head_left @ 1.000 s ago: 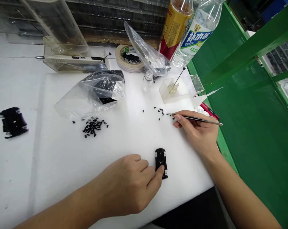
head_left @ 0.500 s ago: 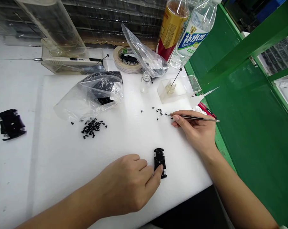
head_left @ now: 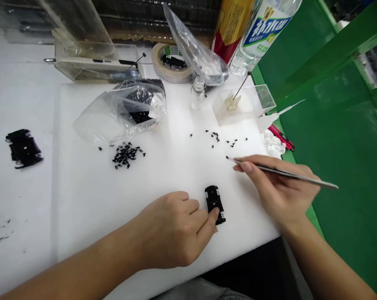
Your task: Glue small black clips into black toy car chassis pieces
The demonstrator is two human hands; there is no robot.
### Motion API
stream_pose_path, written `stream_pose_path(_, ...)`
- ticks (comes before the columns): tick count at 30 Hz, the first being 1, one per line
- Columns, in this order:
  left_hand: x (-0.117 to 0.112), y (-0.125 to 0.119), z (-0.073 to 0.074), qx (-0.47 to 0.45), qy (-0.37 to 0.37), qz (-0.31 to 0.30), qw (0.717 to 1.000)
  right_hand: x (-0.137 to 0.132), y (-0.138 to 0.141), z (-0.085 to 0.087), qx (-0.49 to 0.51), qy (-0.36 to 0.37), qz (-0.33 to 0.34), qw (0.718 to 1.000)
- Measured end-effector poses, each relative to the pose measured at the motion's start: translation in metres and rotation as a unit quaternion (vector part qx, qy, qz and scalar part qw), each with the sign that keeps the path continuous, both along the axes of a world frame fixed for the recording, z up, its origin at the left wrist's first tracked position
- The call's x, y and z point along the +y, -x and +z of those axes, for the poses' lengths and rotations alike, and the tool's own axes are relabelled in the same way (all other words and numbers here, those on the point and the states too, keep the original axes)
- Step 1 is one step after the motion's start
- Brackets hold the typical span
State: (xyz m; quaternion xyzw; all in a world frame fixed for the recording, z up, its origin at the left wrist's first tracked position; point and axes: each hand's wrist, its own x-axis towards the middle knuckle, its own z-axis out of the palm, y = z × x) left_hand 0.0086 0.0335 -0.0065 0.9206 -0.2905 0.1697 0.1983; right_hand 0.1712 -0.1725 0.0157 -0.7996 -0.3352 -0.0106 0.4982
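Now, a quick shift on the right: right hand (head_left: 279, 189) pinching slim steel tweezers (head_left: 282, 171) between thumb and forefinger, drawn back and down from the scatter, tip hovering over bare foam, well clear of any piece. Left hand (head_left: 172, 231) curled low, thumb and fingertips pressing on a small black plastic part (head_left: 214, 200), pinning it flat, slanted a touch more than half a second ago and apart from the tweezers. Uncovered by that pullback: more tiny black pieces (head_left: 215, 136), strung loosely above the tweezers. Further out on the white foam sheet (head_left: 91, 200), a heap of the same pieces (head_left: 126, 155) just beside a clear plastic bag (head_left: 119, 114) with black contents. Up top, a glass vial (head_left: 197, 95), a clear acrylic box (head_left: 245, 106) with a pin standing in it, a tape roll (head_left: 171, 62), and two bottles (head_left: 263, 31). Far left, a larger black part (head_left: 23, 148), lying alone on the counter (head_left: 16, 100).
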Motion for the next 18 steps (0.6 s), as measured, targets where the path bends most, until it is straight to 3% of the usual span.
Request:
stream_pose_path(3, -0.002, 0.002, 0.001, 0.007, 0.007, 0.004, 1.000, -0.011, 0.036, 0.007, -0.007, 0.031, 0.023, 0.999)
stream_pose_path(7, -0.004, 0.002, 0.002, 0.025, 0.015, 0.011, 0.999, -0.015, 0.068, 0.001, -0.022, 0.038, 0.018, 0.999)
stream_pose_path(18, -0.003, 0.002, 0.006, 0.059, 0.032, 0.004, 0.998, -0.011, 0.075, -0.001, -0.035, 0.083, 0.005, 0.996)
